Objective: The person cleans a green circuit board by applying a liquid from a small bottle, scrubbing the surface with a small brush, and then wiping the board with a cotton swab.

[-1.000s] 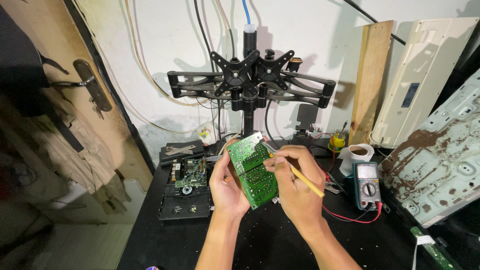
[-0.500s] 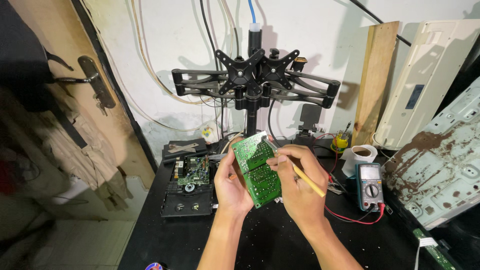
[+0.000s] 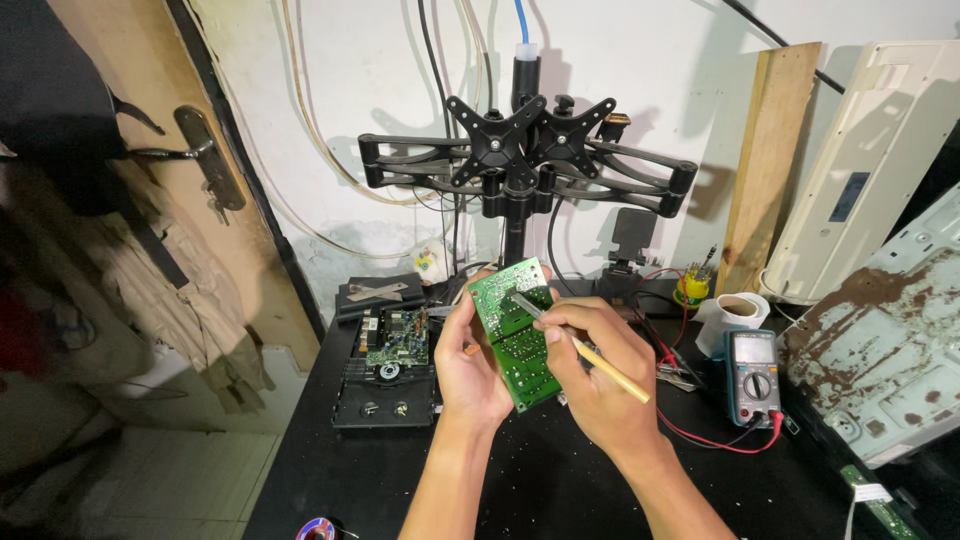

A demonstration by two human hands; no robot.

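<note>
Hands meet mid-frame: my left hand (image 3: 472, 362) grips the green circuit board (image 3: 517, 332) upright, my right hand (image 3: 597, 375) pinches a yellow-handled tool (image 3: 580, 347) against it. Pressing too hard could scratch the board or slip into my palm.
</note>
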